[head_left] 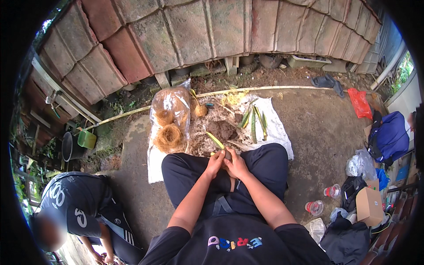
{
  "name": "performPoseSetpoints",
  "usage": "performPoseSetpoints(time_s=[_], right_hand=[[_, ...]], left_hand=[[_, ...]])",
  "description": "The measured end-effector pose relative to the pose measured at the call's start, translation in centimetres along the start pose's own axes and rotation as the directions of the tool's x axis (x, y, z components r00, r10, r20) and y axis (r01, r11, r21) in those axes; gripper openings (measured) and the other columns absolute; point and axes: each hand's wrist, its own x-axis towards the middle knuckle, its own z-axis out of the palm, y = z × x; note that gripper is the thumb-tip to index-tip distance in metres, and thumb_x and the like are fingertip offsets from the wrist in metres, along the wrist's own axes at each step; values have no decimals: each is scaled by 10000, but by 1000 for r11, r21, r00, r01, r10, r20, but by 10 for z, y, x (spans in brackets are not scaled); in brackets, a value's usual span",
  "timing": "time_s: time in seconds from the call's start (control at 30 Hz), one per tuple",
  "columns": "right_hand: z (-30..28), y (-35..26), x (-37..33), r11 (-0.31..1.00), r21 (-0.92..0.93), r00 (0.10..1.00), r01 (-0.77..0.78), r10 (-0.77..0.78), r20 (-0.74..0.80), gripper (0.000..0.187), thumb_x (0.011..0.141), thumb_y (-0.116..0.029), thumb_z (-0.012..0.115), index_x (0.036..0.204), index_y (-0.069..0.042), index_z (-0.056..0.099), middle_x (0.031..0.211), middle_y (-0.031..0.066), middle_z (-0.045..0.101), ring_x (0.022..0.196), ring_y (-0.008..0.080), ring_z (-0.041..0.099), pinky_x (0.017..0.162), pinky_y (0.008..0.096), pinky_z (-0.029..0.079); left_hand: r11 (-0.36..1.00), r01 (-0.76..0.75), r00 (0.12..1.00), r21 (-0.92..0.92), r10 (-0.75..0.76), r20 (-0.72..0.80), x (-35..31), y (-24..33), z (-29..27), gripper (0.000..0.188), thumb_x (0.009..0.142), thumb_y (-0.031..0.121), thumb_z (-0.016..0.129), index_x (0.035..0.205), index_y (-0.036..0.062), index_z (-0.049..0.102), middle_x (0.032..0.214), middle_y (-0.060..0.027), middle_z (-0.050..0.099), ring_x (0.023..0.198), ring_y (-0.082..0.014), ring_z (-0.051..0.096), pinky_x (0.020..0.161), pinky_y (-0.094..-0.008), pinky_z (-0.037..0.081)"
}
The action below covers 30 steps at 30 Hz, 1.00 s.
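Observation:
Above my crossed legs, my left hand [215, 164] and my right hand [236, 166] close together around a small dark clump of what looks like soil [228, 155]. A long yellow-green leaf [214, 139] sticks out of it toward the upper left; its lower end is hidden by my fingers. Just beyond lies a heap of dark soil [222, 130] on a white sack [278, 128]. Several snake plant leaves [253, 127] lie right of the heap. To the left is a nest of brown fibre [168, 138] by a clear plastic bag [171, 102] of more fibre. A fibre-wrapped ball [201, 110] with a leaf stands near the bag.
Tiled roofing [190, 31] overhangs the far side, and a bamboo pole [274, 88] runs behind the sack. At lower left, another person [84, 203] bends down. On the right are plastic cups [314, 207], a cardboard box [370, 206], bags and a red plastic bag [359, 103].

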Motion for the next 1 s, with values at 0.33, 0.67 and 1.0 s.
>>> performPoseSetpoints(time_s=[0.33,0.67,1.0], right_hand=[[-2,2,14,996,-64,997,69,-70,-17,514,908,-219,646,1371,-149,432,1188,210,613,1082,412,594,880,466,496],[-5,-4,15,999,-39,1000,10,-11,-17,591,915,-266,628,1435,-158,369,1240,213,585,1101,419,577,894,470,485],[5,2,23,924,-382,997,8,22,75,660,938,-294,575,1513,-128,294,1518,224,332,1427,491,194,1143,635,146]], left_hand=[[998,-29,1000,-51,28,-3,15,0,-2,361,1035,399,469,1124,93,637,745,56,523,651,-51,448,586,-224,383],[997,-7,999,-75,10,35,20,1,-5,457,1014,437,497,1302,89,565,980,5,585,867,-96,517,745,-260,420],[975,136,991,-176,-132,34,8,32,8,749,988,589,415,1494,50,302,1479,-152,388,1366,-282,386,1115,-428,337]])
